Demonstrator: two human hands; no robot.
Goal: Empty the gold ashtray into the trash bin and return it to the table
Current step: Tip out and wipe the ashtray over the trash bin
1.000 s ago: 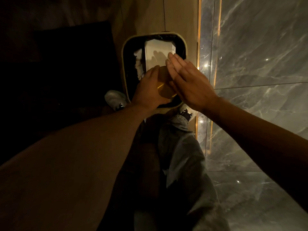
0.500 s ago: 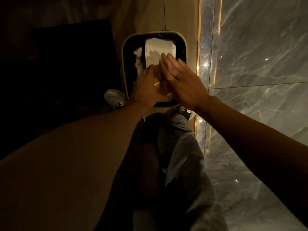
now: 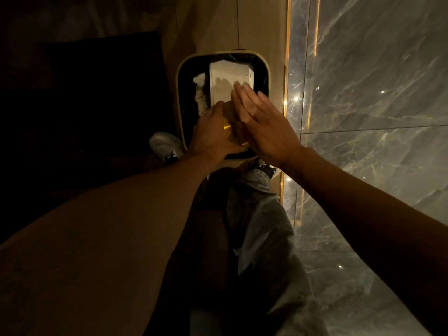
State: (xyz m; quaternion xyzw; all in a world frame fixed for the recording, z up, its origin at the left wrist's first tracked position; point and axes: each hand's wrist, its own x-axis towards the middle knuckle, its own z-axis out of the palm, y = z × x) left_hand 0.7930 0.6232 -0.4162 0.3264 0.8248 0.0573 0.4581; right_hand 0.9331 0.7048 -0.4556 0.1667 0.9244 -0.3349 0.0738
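Gold ashtray is showing only as a shiny yellow-gold sliver between both hands, mostly hidden; shape unclear. It is hanging over the near part of the trash bin opening, above the rim line. Left hand is gripping the ashtray, fingers curled round its left side. Right hand is lying flat and open, fingers straight, palm pressing against the ashtray's right side. Bin is a rounded rectangle with a pale rim and dark liner, holding white paper and crumpled tissue. Bin's right edge is sitting near the marble wall; dark furniture is crowding the left. Shoes are standing just at the bin's near edge.
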